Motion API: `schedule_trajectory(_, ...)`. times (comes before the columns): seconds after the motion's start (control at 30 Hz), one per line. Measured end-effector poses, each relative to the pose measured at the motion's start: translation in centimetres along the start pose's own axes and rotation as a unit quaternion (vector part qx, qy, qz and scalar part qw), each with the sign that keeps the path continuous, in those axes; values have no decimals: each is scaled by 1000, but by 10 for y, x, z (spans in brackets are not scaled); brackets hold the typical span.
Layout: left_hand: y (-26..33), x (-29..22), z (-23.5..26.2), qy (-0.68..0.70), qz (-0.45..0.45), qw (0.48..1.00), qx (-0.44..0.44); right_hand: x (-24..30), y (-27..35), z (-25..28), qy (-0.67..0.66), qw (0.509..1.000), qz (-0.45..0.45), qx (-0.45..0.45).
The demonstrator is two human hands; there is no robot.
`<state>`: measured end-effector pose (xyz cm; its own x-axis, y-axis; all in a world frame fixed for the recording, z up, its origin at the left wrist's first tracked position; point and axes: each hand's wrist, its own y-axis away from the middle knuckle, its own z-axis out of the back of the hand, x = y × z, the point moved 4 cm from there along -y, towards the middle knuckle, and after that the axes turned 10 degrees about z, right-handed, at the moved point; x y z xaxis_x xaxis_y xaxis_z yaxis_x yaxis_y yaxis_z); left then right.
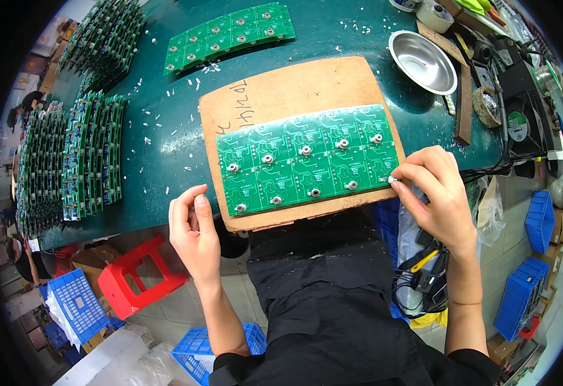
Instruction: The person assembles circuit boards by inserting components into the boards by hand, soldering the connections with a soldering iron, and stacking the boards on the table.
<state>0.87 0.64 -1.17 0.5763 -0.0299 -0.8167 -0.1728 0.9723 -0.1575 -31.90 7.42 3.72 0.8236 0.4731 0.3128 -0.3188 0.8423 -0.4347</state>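
A green circuit board panel (294, 154) lies on a tan wooden board (288, 83) in front of me. Small round silver-and-white components (305, 150) stand on it in two rows. My right hand (439, 196) is at the panel's lower right corner, thumb and index finger pinching a small whitish component (392, 180) against or just above the surface. Left of the panel, my left hand (194, 228) is held apart from it with curled fingers, the thumb close to the index finger. A thin pale bit shows at its palm, too small to name.
A second populated green panel (230, 35) lies farther back on the green table (159, 128). Stacks of boards (94, 154) stand at the left. A metal bowl (423, 62) sits at the right, near wooden strips and tools. White bits are scattered about. A red stool (140, 276) is below.
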Motion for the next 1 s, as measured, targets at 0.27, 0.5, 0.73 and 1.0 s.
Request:
schedule_trajectory(0.27, -1, -11, -12, -10, -12, 999, 38, 2, -16, 5, 13, 997, 43, 57)
schedule_trajectory(0.5, -2, -12, -11, -32, 32, 997, 70, 6, -23, 8, 16, 993, 48, 111)
schedule_trajectory(0.73, -2, -13, -15, 18, 6, 997, 73, -15, 4, -10, -112, 982, -150, -23)
schedule_trajectory(1.0, -2, -14, -5, 238, 130, 955, 120, -17, 2, -19, -301, 916, -228, -137)
